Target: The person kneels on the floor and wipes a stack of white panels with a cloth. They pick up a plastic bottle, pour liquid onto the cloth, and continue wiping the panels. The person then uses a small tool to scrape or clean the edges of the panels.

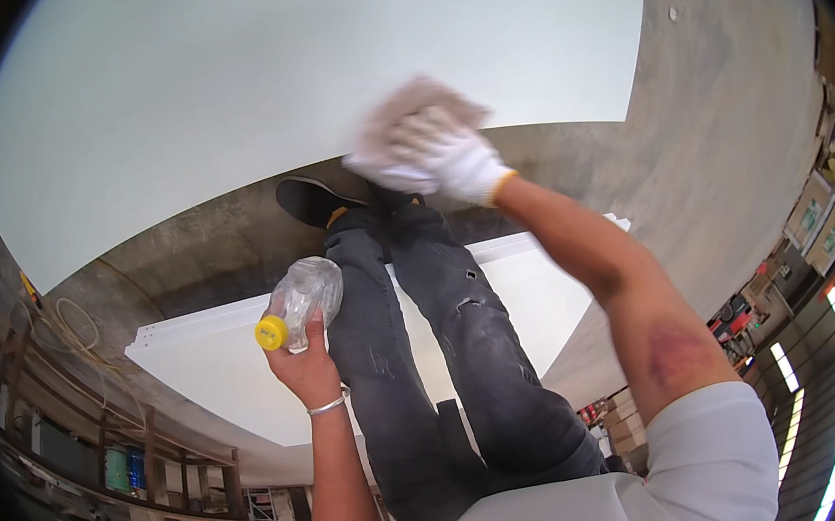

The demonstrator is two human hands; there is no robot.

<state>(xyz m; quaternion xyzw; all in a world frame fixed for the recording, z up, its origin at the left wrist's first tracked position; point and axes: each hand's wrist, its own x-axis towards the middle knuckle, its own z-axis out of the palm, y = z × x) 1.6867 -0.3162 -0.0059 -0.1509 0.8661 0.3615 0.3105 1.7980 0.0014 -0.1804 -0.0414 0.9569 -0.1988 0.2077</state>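
My left hand (307, 364) is bare, with a bracelet at the wrist. It grips a clear plastic bottle (308, 289) with a yellow cap (271, 332), tilted so that the cap points down and left. In a white work glove with a yellow cuff, my right hand (444, 152) presses on a pale pinkish cleaning cloth (423, 104), blurred by motion. Cloth and hand are at the near edge of a large white panel (318, 59). Whether the cloth touches the panel's face is hard to tell.
Behind my legs lies another white panel (217, 365). Grey concrete floor (725, 110) surrounds both. A coiled hose (77, 328) and a rack (133, 439) stand at the left. Cardboard boxes (816, 222) line the right side.
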